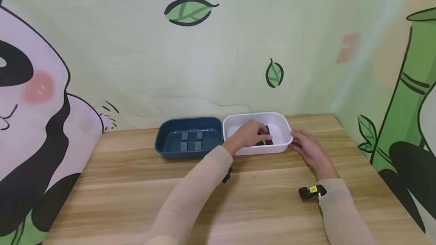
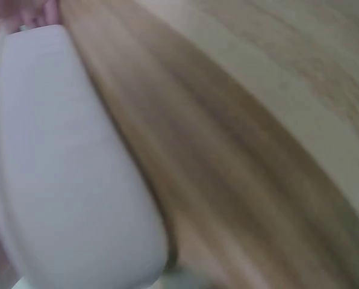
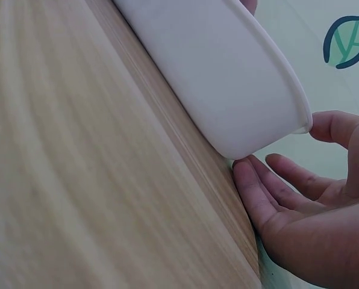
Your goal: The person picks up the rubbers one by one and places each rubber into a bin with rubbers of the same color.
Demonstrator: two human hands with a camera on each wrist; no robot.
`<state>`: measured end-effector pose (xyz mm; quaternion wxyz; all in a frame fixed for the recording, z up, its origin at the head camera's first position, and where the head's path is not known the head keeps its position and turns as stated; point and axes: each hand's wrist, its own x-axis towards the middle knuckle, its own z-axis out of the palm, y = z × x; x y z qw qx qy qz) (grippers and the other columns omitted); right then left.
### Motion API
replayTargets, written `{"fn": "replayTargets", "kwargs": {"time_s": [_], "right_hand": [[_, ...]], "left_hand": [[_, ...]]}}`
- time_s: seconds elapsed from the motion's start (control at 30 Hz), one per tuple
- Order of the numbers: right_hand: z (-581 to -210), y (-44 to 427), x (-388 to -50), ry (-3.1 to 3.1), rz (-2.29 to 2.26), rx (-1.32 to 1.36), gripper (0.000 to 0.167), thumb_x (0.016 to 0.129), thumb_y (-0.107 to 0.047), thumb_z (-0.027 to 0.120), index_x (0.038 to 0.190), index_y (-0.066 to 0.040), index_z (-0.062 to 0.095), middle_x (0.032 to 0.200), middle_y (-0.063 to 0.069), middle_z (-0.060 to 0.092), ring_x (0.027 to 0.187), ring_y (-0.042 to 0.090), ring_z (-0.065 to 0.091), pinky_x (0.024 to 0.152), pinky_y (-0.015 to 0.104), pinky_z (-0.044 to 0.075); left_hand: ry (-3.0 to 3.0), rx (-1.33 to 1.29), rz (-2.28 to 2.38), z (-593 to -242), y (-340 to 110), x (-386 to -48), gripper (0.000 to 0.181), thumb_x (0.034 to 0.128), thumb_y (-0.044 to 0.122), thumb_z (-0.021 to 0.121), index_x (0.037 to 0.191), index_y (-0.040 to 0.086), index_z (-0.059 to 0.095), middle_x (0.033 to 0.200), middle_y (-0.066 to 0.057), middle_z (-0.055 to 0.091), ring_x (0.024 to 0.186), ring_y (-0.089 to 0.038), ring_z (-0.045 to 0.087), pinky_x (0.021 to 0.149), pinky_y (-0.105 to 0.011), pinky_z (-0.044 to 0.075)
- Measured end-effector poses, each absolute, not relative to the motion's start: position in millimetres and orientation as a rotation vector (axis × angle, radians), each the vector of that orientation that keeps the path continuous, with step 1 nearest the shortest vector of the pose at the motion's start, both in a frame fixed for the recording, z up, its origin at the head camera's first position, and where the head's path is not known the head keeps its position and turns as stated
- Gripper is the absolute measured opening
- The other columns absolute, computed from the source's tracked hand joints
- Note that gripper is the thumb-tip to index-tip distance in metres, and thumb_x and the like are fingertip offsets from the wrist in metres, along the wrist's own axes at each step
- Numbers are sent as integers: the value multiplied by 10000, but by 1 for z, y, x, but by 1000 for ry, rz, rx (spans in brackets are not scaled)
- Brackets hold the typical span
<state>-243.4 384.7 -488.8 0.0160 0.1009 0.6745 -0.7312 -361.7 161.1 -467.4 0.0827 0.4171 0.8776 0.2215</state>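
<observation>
A white plastic basin (image 1: 284, 147) stands on the table. My left hand (image 1: 246, 133) reaches over its front rim from the left, thumb and forefinger apart beside flat black pieces (image 1: 269, 141) on the basin floor. The hand partly covers these pieces; whether it pinches one is hidden. At the basin's right end, my right hand (image 1: 308, 148) holds the wall. In the right wrist view, one digit of the right hand (image 3: 312, 205) touches the rim of the white basin (image 3: 227, 78) while other fingertips meet its lower corner. The left wrist view shows mostly the basin's outer wall (image 2: 77, 162).
Touching the white basin on its left is a dark blue basin (image 1: 190, 155) with several small grey-blue blocks (image 1: 184, 136) laid in rows. Both stand near the back edge of the wooden table (image 1: 265, 199), before a printed cloth backdrop (image 1: 238, 56).
</observation>
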Motion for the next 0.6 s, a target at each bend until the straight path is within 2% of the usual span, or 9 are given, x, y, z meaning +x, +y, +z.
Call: {"fn": "replayTargets", "kwargs": {"time_s": [0.1, 0.23, 0.47, 0.6], "right_hand": [[-487, 389, -245, 2121, -2244, 315, 559, 1134, -231, 498, 1536, 130, 353, 1375, 168, 543, 1123, 108, 621, 1012, 264, 550], [-486, 397, -245, 2136, -2236, 295, 565, 1134, -256, 507, 1533, 118, 363, 1370, 142, 533, 1134, 107, 606, 1028, 269, 541], [-487, 418, -231, 2072, -2309, 289, 430, 1133, -211, 506, 1426, 98, 444, 1183, -8, 614, 1082, 85, 631, 953, 231, 567], [-478, 430, -229, 2123, -2281, 248, 494, 1132, -227, 515, 1458, 124, 396, 1164, -15, 654, 1047, 55, 663, 946, 244, 577]], "left_hand": [[2575, 1248, 760, -455, 156, -359, 393, 1051, 379, 681, 1265, 58, 750, 1159, -38, 760, 1018, -108, 656, 924, -225, 528], [2531, 1300, 817, -434, 146, -351, 426, 1058, 379, 668, 1303, 36, 727, 1177, -42, 749, 1044, -105, 658, 928, -212, 528], [2517, 1437, 779, -404, 116, -324, 489, 1048, 439, 667, 1364, 67, 692, 1266, -30, 715, 1160, -127, 647, 1029, -282, 522], [2600, 1442, 740, -389, 88, -314, 558, 1033, 521, 654, 1424, 123, 656, 1373, -14, 657, 1283, -147, 585, 1107, -313, 473]]}}
